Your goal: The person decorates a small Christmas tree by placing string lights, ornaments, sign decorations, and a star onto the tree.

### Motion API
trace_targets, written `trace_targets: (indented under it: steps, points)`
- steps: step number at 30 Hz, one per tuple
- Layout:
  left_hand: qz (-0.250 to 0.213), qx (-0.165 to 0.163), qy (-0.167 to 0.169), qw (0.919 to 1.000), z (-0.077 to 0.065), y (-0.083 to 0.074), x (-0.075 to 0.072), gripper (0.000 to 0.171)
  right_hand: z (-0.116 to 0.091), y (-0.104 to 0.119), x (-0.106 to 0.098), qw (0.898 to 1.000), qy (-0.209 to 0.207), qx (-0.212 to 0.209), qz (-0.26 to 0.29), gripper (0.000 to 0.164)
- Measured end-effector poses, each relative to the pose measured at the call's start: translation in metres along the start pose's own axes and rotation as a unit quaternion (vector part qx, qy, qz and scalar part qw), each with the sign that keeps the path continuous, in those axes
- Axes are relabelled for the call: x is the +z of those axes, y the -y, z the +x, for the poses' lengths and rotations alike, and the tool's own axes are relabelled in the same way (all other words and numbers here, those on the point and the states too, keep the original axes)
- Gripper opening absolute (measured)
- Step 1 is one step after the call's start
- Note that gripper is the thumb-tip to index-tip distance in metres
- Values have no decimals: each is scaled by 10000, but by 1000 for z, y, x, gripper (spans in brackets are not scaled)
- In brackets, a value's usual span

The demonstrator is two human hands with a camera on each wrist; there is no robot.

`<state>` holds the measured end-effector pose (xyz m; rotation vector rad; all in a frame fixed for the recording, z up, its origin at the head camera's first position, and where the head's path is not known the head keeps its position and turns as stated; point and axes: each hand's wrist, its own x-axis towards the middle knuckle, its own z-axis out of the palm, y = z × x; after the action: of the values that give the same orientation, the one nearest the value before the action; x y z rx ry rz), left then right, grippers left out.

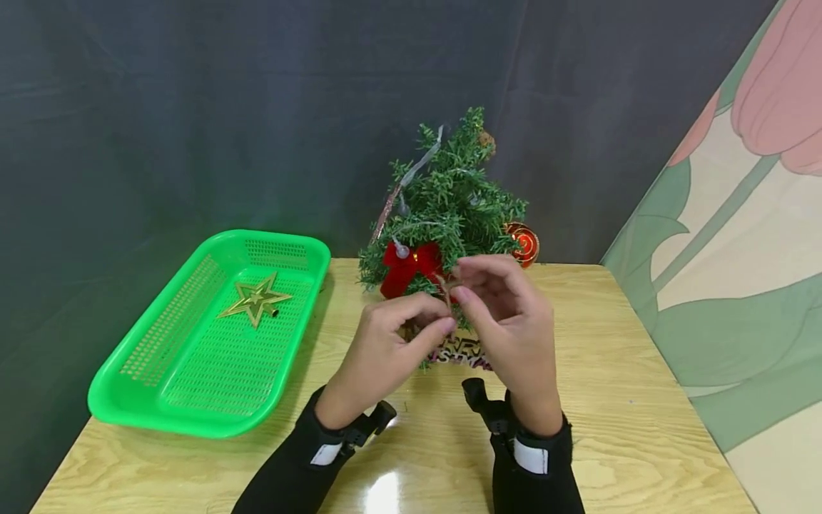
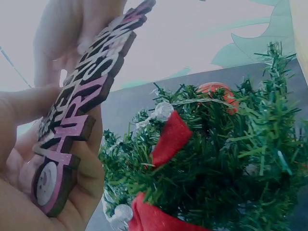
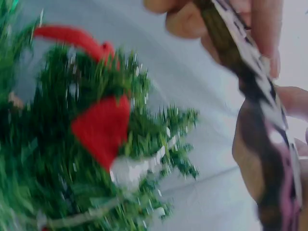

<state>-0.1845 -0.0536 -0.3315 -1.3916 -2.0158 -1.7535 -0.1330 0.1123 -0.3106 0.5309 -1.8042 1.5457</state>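
Note:
In front of a small Christmas tree, both hands are raised and close together. My left hand pinches the thin brown string of a wooden Christmas letter sign between thumb and forefinger. Just above and to the right, my right hand pinches the same string near its upper end. The sign hangs below the fingers, partly hidden by the right hand. Pink and white lettering shows on the sign in the left wrist view. A red bow sits on the tree right behind the hands.
At the left stands a green plastic basket with a gold star inside. A red ball ornament hangs on the tree's right side, and light bulbs dot its branches. Wooden table beneath, dark cloth behind.

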Motion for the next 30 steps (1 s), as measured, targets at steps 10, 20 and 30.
trace_targets:
  steps: [10,20,30]
  points:
    - [1952,1135,-637,9721,48,-17,-3,8,20,-1,-13,9934,-935,231,-627,14]
    - [3377,795,-57,9379,110,-17,-10,12,76,-16,-41,9943,-303,752,-693,9]
    - [4740,965,-733,8722,130,-7,0,29,93,-31,-47,9512,-311,226,-3063,19]
